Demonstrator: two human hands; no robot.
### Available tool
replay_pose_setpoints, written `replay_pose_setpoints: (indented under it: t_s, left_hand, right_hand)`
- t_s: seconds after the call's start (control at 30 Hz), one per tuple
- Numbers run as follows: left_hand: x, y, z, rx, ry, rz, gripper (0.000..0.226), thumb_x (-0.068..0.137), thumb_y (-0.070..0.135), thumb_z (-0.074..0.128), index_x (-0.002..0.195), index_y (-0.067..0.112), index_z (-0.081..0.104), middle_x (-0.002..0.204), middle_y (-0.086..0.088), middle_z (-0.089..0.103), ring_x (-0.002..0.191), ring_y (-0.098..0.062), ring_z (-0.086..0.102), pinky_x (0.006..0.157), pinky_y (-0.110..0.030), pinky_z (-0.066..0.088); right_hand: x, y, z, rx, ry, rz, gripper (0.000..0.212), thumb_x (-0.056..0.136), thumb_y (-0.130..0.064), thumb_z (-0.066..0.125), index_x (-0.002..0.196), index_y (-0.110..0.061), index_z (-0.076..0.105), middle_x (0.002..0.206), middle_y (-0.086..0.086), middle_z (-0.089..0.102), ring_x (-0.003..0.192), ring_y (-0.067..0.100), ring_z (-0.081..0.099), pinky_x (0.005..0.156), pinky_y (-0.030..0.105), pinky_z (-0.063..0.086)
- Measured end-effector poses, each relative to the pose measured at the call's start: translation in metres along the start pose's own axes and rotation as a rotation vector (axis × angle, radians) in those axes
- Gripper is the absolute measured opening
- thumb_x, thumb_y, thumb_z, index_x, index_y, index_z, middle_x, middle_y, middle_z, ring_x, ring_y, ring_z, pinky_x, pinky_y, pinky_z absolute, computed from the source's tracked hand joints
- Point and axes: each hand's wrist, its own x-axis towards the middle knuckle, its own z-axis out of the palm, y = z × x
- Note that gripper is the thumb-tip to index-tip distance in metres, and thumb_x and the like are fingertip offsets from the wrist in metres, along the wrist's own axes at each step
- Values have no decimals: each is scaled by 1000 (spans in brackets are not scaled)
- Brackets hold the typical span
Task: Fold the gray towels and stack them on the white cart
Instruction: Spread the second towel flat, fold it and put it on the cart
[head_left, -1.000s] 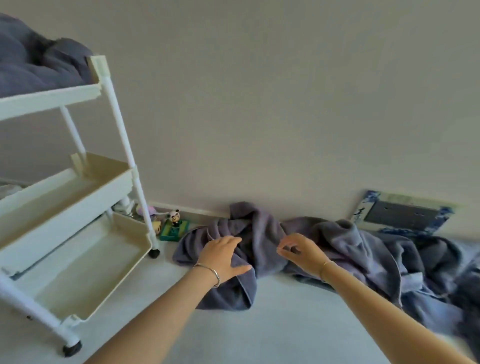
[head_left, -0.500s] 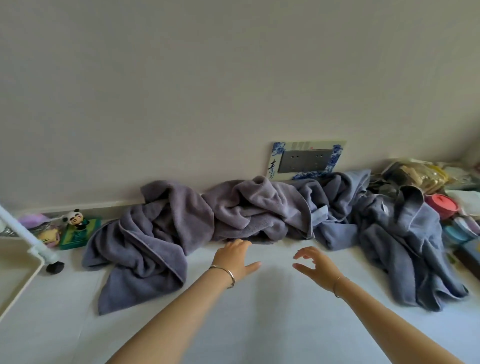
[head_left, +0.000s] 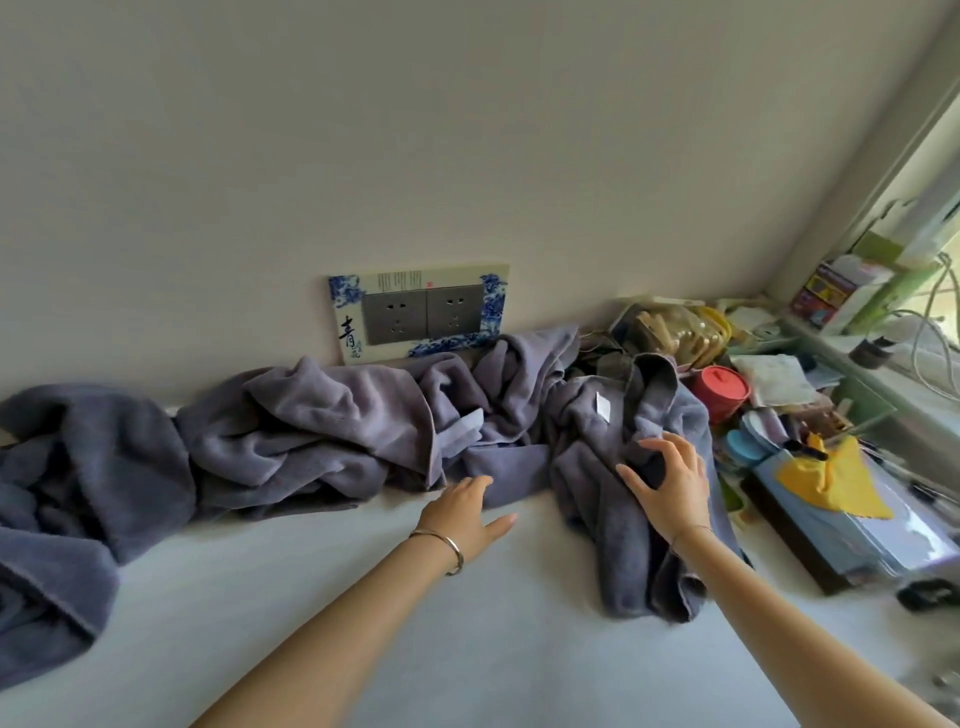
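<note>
Several crumpled gray towels lie in a row along the wall on the white tabletop (head_left: 467, 649). A dark one (head_left: 78, 488) is at the left, a lighter one (head_left: 322, 426) in the middle, and another (head_left: 613, 499) hangs toward me at the right, with a white label. My right hand (head_left: 670, 486) is over the right towel with fingers spread and curved, touching its folds. My left hand (head_left: 465, 512) hovers flat at the front edge of the towels, fingers straight, holding nothing. The white cart is out of view.
A blue-and-white socket plate (head_left: 418, 312) sits on the wall behind the towels. At the right is clutter: a red lidded pot (head_left: 719, 389), a yellow cloth on a flat box (head_left: 831, 478), bags and papers up to the window sill.
The view has swung right, so the cart and panda figure left the frame. Both hands moved right along the towels; my right hand now reaches onto the right-hand towel.
</note>
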Motion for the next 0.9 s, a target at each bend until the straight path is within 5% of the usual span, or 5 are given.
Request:
replay_pose_setpoints:
  t_s: [0.27,0.4,0.53,0.7,0.9]
  left_hand:
    - [27,58,25,-226,-21,-3,53,93,46,46,136,14,41,142,-1,42,130,-16,40,105,-24,30]
    - [32,86,19,-534,-5,-80,47,96,42,41,131,12,47,133,0,52,122,-17,48,99,-21,33]
    - [42,109,3,-953,-74,-163,73,86,65,43,136,12,44,133,8,46,130,-14,40,107,-20,22]
    - [40,106,-29,-1436,-64,-348,119,36,88,64,127,13,54,125,-10,60,116,-21,56,108,-40,37]
    - [-8,89,-73,-1225,110,-191,44,78,36,72,111,9,61,100,-11,70,93,-23,67,85,-35,53]
  right_hand:
    - [42,27,2,268,-95,486,79,66,-65,70,120,-12,48,114,10,53,114,30,46,97,41,39]
    - [44,25,-3,432,-174,286,32,79,-43,70,69,-14,60,62,-1,57,74,17,50,64,23,40]
    - [29,-9,-33,777,-264,55,16,84,-19,69,88,-3,71,81,3,70,79,7,59,80,22,49]
    - [-12,-54,-59,628,-523,-262,10,77,-24,75,83,-17,71,69,-6,62,63,1,51,66,15,43]
    - [-29,-83,-73,739,-485,-356,22,79,-35,68,77,-13,67,66,-7,64,58,5,54,57,19,43]
